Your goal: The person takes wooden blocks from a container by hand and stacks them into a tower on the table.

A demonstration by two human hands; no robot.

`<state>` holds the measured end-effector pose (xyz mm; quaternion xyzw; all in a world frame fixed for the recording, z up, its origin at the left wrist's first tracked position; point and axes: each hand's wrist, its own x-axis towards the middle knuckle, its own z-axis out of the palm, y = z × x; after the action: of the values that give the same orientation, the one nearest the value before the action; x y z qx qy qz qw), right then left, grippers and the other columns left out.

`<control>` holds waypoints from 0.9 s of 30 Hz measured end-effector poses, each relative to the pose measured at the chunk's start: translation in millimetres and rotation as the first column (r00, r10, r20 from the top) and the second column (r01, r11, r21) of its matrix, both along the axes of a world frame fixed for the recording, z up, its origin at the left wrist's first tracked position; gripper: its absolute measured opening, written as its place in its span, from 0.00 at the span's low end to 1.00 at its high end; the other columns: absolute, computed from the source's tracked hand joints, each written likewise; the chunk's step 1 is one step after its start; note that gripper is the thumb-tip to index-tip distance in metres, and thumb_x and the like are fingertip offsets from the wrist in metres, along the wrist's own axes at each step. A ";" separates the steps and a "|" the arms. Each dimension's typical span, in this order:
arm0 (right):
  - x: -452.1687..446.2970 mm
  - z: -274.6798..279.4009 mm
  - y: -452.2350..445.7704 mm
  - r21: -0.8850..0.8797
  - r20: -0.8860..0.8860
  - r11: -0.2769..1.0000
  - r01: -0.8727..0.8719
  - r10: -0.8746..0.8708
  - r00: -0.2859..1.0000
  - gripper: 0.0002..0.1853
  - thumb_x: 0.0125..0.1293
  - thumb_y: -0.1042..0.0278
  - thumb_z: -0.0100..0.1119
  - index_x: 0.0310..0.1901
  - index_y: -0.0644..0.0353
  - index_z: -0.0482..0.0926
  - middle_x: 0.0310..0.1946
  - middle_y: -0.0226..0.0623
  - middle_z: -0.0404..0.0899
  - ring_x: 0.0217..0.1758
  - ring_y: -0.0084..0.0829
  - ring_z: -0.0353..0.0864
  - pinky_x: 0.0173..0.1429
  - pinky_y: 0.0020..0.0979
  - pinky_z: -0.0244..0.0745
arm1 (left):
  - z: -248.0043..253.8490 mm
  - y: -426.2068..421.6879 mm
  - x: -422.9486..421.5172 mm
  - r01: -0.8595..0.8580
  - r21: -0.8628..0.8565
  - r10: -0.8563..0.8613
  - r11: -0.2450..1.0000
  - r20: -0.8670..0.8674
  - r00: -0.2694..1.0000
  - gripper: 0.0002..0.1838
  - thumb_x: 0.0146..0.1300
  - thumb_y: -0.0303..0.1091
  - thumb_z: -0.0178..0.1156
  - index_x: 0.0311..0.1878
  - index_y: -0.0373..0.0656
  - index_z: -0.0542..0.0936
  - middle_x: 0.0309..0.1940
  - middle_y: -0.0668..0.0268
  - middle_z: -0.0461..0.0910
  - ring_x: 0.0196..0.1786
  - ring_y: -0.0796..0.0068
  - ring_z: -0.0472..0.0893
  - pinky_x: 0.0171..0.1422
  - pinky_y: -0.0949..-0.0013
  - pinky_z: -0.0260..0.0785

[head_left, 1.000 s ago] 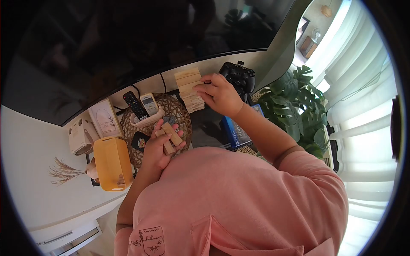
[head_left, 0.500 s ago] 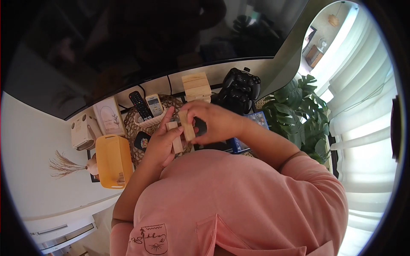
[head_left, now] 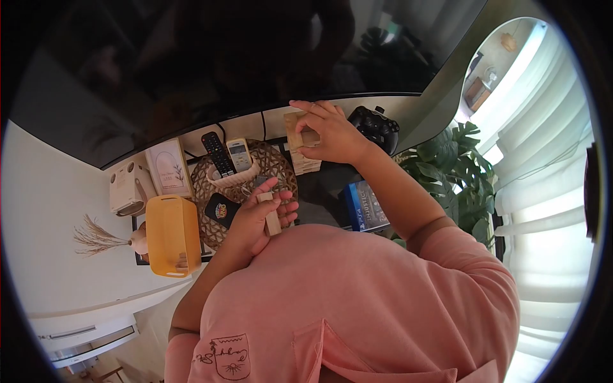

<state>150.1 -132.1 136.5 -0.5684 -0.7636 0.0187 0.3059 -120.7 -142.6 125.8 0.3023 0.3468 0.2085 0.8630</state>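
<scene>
My left hand (head_left: 250, 222) is closed around a light wooden block (head_left: 273, 222), which lies across its fingers. At the top of a stack of wooden blocks (head_left: 306, 166), my right hand (head_left: 340, 137) has its thumb and index finger pinched on another wooden block (head_left: 310, 138). That block touches or nearly touches the top layer; the hand partly hides the contact. The stack stands upright below the television's lower edge, to the right of a round woven mat (head_left: 265, 152).
A white basket (head_left: 236, 177) with two remotes and a dark pouch (head_left: 221, 210) are on the mat. Black game controllers (head_left: 375, 127) and a blue game case (head_left: 365, 207) lie to the right, beside a leafy plant (head_left: 447, 166). A yellow bin (head_left: 171, 236) stands left.
My right hand went from the stack to my left hand, took one block, and moved back up to the stack. My left hand now holds one block instead of two.
</scene>
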 end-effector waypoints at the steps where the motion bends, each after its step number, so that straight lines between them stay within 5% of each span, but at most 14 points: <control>1: 0.5 -1.3 -0.1 0.008 -0.003 1.000 0.007 -0.007 1.000 0.20 0.47 0.62 0.76 0.41 0.52 0.78 0.69 0.31 0.70 0.65 0.44 0.68 0.70 0.46 0.61 | -1.2 0.0 0.4 -0.004 0.002 0.004 1.000 -0.016 1.000 0.29 0.71 0.25 0.52 0.74 0.43 0.60 0.57 0.56 0.75 0.58 0.59 0.79 0.63 0.53 0.75; 5: -2.2 -2.2 -4.2 0.053 -0.005 0.998 0.044 -0.044 0.999 0.20 0.49 0.56 0.76 0.41 0.49 0.80 0.68 0.33 0.70 0.67 0.44 0.68 0.68 0.46 0.63 | -13.7 4.1 1.0 -0.022 -0.055 0.023 0.998 0.009 1.000 0.25 0.71 0.28 0.52 0.71 0.42 0.65 0.56 0.58 0.75 0.57 0.59 0.79 0.63 0.52 0.75; 9: -23.6 11.3 -28.9 0.157 -0.107 0.987 -0.040 0.057 0.993 0.22 0.46 0.61 0.80 0.41 0.52 0.78 0.68 0.38 0.69 0.64 0.45 0.70 0.69 0.46 0.64 | -12.5 12.5 7.3 -0.098 -0.162 0.111 0.982 0.078 0.991 0.22 0.73 0.33 0.52 0.68 0.43 0.68 0.55 0.60 0.76 0.58 0.61 0.78 0.64 0.52 0.73; 11: -42.4 15.1 -45.0 0.056 -0.189 0.947 -0.315 0.320 0.928 0.25 0.43 0.61 0.82 0.41 0.52 0.76 0.66 0.42 0.70 0.63 0.46 0.71 0.67 0.45 0.65 | -11.4 17.3 12.3 -0.105 -0.160 0.127 0.982 0.135 0.983 0.22 0.73 0.35 0.52 0.68 0.44 0.68 0.56 0.61 0.76 0.59 0.63 0.77 0.65 0.52 0.72; 13: -59.1 11.0 -54.5 0.041 -0.230 0.938 -0.344 0.344 0.910 0.26 0.43 0.61 0.82 0.41 0.52 0.75 0.65 0.42 0.71 0.63 0.47 0.71 0.67 0.45 0.66 | -7.8 18.4 19.5 -0.039 -0.087 0.061 0.995 0.267 0.962 0.21 0.75 0.39 0.52 0.68 0.46 0.69 0.58 0.63 0.75 0.62 0.66 0.75 0.68 0.53 0.69; 20: -51.4 10.9 -55.7 0.050 -0.324 0.946 -0.321 0.319 0.890 0.26 0.42 0.68 0.80 0.41 0.53 0.73 0.63 0.42 0.73 0.63 0.50 0.71 0.65 0.43 0.69 | 2.6 18.9 33.6 0.108 0.019 -0.109 0.994 0.313 0.944 0.26 0.75 0.47 0.52 0.71 0.48 0.67 0.63 0.63 0.72 0.64 0.66 0.73 0.70 0.57 0.66; 22: -29.5 15.1 -48.0 0.067 -0.282 0.976 -0.210 0.220 0.934 0.25 0.42 0.68 0.80 0.41 0.54 0.73 0.64 0.42 0.73 0.63 0.50 0.71 0.66 0.43 0.69 | 5.8 22.2 37.3 -0.046 0.392 -0.025 0.919 0.176 0.984 0.31 0.73 0.47 0.57 0.73 0.43 0.65 0.67 0.60 0.69 0.67 0.64 0.71 0.71 0.57 0.65; 23: -18.0 17.3 -42.8 0.089 -0.238 0.991 -0.101 0.120 0.964 0.25 0.43 0.68 0.79 0.41 0.54 0.73 0.64 0.42 0.73 0.63 0.50 0.71 0.66 0.43 0.69 | 6.6 27.8 38.4 -0.042 0.392 -0.029 0.919 0.175 0.984 0.31 0.73 0.47 0.57 0.73 0.43 0.65 0.67 0.60 0.69 0.67 0.64 0.71 0.71 0.57 0.65; 25: 2.1 15.3 -29.8 0.049 -0.259 0.997 -0.060 0.071 0.963 0.25 0.43 0.68 0.79 0.41 0.55 0.74 0.66 0.42 0.72 0.64 0.49 0.71 0.67 0.43 0.69 | 9.7 44.6 39.3 0.213 0.928 0.161 0.305 -0.271 0.949 0.34 0.69 0.41 0.63 0.73 0.37 0.65 0.69 0.56 0.67 0.69 0.61 0.70 0.72 0.57 0.63; 26: 9.5 12.8 -24.4 0.009 -0.277 1.000 -0.024 0.026 0.961 0.25 0.43 0.68 0.79 0.41 0.55 0.74 0.67 0.42 0.70 0.65 0.49 0.70 0.67 0.43 0.68 | 9.2 51.4 42.6 0.213 0.929 0.159 0.302 -0.270 0.950 0.34 0.69 0.41 0.63 0.73 0.37 0.65 0.69 0.56 0.67 0.69 0.61 0.70 0.72 0.57 0.63; 27: 14.2 9.8 -20.7 0.011 -0.276 1.000 -0.023 0.026 0.961 0.25 0.43 0.68 0.79 0.41 0.55 0.74 0.67 0.42 0.70 0.65 0.49 0.70 0.67 0.43 0.68 | 6.7 58.0 46.3 0.291 0.952 0.240 0.098 -0.307 0.921 0.36 0.67 0.42 0.65 0.72 0.34 0.65 0.69 0.54 0.66 0.69 0.57 0.69 0.72 0.57 0.63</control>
<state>164.3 -152.8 146.3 -0.5495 -0.7206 0.0983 0.4113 -74.4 -84.6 132.5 0.8427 0.2730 0.3064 0.3485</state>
